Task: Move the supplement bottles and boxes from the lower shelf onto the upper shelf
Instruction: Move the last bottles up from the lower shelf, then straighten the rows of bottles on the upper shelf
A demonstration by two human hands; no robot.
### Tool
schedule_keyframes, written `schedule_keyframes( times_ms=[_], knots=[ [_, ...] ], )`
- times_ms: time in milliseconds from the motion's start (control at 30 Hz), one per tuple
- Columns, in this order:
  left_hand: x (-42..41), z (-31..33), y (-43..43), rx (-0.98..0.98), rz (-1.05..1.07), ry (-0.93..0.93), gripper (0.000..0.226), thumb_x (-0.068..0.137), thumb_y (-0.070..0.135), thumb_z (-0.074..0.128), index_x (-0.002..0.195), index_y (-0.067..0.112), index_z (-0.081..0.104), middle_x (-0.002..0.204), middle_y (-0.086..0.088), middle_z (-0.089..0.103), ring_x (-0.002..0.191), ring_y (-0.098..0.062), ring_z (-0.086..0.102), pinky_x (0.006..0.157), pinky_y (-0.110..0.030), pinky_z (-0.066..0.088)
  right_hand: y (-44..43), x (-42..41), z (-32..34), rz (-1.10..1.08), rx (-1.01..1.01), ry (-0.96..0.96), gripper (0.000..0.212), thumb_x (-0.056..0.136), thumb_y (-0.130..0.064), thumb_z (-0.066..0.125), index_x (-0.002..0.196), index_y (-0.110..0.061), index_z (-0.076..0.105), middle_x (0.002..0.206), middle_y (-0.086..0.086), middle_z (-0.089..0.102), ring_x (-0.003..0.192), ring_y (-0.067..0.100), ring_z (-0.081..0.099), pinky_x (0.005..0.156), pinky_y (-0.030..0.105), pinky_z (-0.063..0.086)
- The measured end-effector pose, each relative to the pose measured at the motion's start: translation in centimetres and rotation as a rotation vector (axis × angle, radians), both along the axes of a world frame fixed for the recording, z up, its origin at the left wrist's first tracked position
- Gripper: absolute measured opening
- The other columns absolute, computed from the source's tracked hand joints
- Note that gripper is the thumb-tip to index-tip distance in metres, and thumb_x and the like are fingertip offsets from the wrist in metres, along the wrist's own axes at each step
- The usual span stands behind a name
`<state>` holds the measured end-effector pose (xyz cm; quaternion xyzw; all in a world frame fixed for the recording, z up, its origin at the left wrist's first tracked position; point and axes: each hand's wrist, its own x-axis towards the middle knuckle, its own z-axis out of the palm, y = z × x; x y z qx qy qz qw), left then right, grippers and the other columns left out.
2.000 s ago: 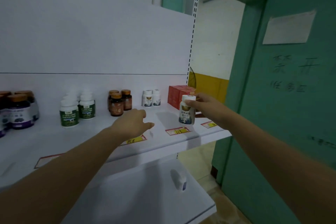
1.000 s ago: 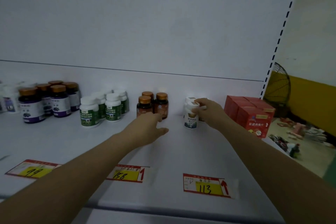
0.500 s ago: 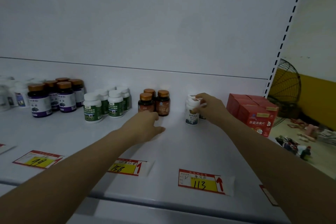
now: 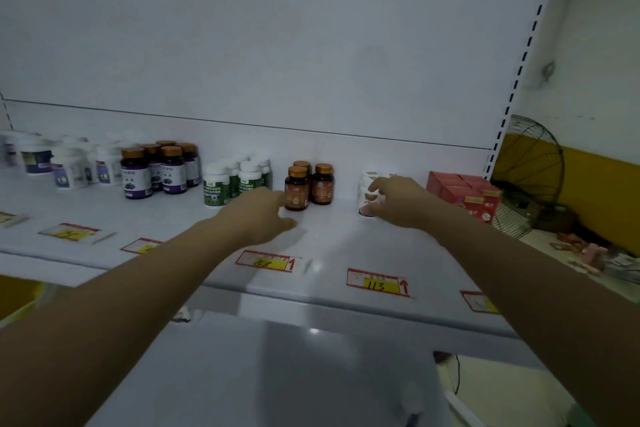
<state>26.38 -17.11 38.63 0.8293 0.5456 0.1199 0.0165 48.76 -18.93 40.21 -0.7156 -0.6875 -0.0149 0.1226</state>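
A small white bottle (image 4: 366, 198) with a gold emblem stands on the upper shelf (image 4: 329, 243), in front of other white bottles of its kind. My right hand (image 4: 398, 203) is at its right side, fingers spread, fingertips just at its label. My left hand (image 4: 259, 215) rests on the shelf in front of three brown bottles (image 4: 308, 187) and holds nothing. Red boxes (image 4: 464, 191) stand at the shelf's right end. On the lower shelf (image 4: 277, 374) a blurred white bottle (image 4: 412, 397) lies near the right edge.
Left along the upper shelf stand green-labelled white bottles (image 4: 235, 184), purple-labelled dark bottles (image 4: 156, 166) and more white bottles (image 4: 69, 163). Price tags (image 4: 377, 282) line the front edge. A fan (image 4: 530, 177) stands right of the shelf upright.
My right hand carried the white bottle from the shelf's front edge to the back row, set it down and opened its fingers. My left hand stayed on the shelf.
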Motion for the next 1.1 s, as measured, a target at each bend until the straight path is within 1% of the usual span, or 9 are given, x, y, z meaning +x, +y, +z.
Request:
schedule_keyframes(
  times_ms=[133, 200, 400, 467, 600, 767, 867, 967, 1100],
  knots=[
    [-3.3, 0.4, -3.7, 0.017, -0.045, -0.036, 0.052, 0.092, 0.043, 0.051, 0.132, 0.011, 0.047, 0.134, -0.010, 0.052, 0.119, -0.025, 0.051, 0.094, -0.034, 0.043, -5.5, -3.1, 0.9, -0.007, 0.020, -0.057, 0.054, 0.092, -0.045, 0.050, 0.136, -0.014, 0.047, 0.139, 0.012, 0.048, 0.127, 0.027, 0.044, 0.099, 0.032, 0.037],
    [-5.0, 0.0, -5.9, 0.033, -0.084, -0.053, 0.052, 0.092, 0.042, 0.051, 0.133, 0.010, 0.046, 0.136, -0.011, 0.051, 0.120, -0.026, 0.050, 0.096, -0.034, 0.042, -8.6, -5.0, 0.7, -0.025, 0.045, -0.062, 0.052, 0.093, -0.047, 0.049, 0.133, -0.015, 0.050, 0.137, 0.011, 0.050, 0.125, 0.027, 0.046, 0.097, 0.032, 0.038],
    [-8.8, -4.7, -13.0, 0.048, -0.203, -0.113, 0.049, 0.092, 0.042, 0.052, 0.132, 0.014, 0.049, 0.132, -0.009, 0.052, 0.116, -0.026, 0.051, 0.094, -0.035, 0.043, -18.2, -10.4, -4.3, -0.064, 0.210, -0.037, 0.040, 0.092, -0.046, 0.050, 0.118, -0.017, 0.059, 0.114, 0.007, 0.058, 0.100, 0.021, 0.056, 0.081, 0.032, 0.044],
    [-9.6, -7.4, -15.1, -0.011, -0.241, -0.117, 0.048, 0.091, 0.041, 0.053, 0.132, 0.015, 0.048, 0.133, -0.007, 0.051, 0.119, -0.025, 0.050, 0.099, -0.036, 0.042, -21.1, -11.7, -7.1, -0.081, 0.222, 0.012, 0.035, 0.092, -0.043, 0.052, 0.115, -0.018, 0.059, 0.110, 0.005, 0.054, 0.097, 0.020, 0.056, 0.084, 0.034, 0.048],
    [-10.1, -12.5, -17.2, -0.147, -0.257, -0.045, 0.051, 0.092, 0.041, 0.051, 0.135, 0.013, 0.046, 0.135, -0.009, 0.048, 0.120, -0.027, 0.049, 0.098, -0.036, 0.042, -24.8, -11.5, -13.0, -0.187, 0.049, 0.081, 0.038, 0.092, -0.041, 0.052, 0.122, -0.017, 0.056, 0.118, 0.008, 0.052, 0.095, 0.021, 0.059, 0.084, 0.036, 0.051],
    [-8.9, -18.1, -17.5, -0.268, -0.233, 0.021, 0.052, 0.093, 0.040, 0.050, 0.136, 0.011, 0.044, 0.134, -0.011, 0.048, 0.117, -0.028, 0.051, 0.095, -0.036, 0.044, -27.2, -9.0, -19.8, -0.294, -0.157, 0.162, 0.045, 0.093, -0.034, 0.053, 0.133, -0.014, 0.047, 0.127, 0.013, 0.049, 0.110, 0.026, 0.053, 0.090, 0.030, 0.042],
    [-7.0, -21.4, -16.3, -0.290, -0.218, 0.053, 0.052, 0.094, 0.041, 0.048, 0.137, 0.011, 0.042, 0.134, -0.012, 0.047, 0.118, -0.028, 0.049, 0.095, -0.036, 0.044, -26.3, -6.4, -23.0, -0.313, -0.208, 0.208, 0.046, 0.094, -0.031, 0.053, 0.136, -0.015, 0.043, 0.132, 0.015, 0.046, 0.109, 0.029, 0.055, 0.089, 0.031, 0.043],
    [-4.8, -24.8, -14.9, -0.327, -0.199, 0.083, 0.052, 0.095, 0.042, 0.045, 0.135, 0.009, 0.043, 0.130, -0.013, 0.049, 0.116, -0.029, 0.049, 0.095, -0.036, 0.044, -24.4, -3.8, -26.2, -0.319, -0.268, 0.256, 0.052, 0.094, -0.028, 0.053, 0.141, -0.015, 0.036, 0.134, 0.017, 0.044, 0.118, 0.031, 0.049, 0.095, 0.034, 0.041],
    [-1.7, -29.6, -12.7, -0.348, -0.170, 0.102, 0.052, 0.094, 0.042, 0.045, 0.134, 0.009, 0.044, 0.129, -0.013, 0.050, 0.116, -0.030, 0.049, 0.096, -0.037, 0.043, -20.4, -0.1, -30.2, -0.307, -0.322, 0.233, 0.057, 0.093, -0.026, 0.055, 0.144, -0.012, 0.032, 0.135, 0.020, 0.042, 0.121, 0.034, 0.048, 0.099, 0.037, 0.042]
  ],
)
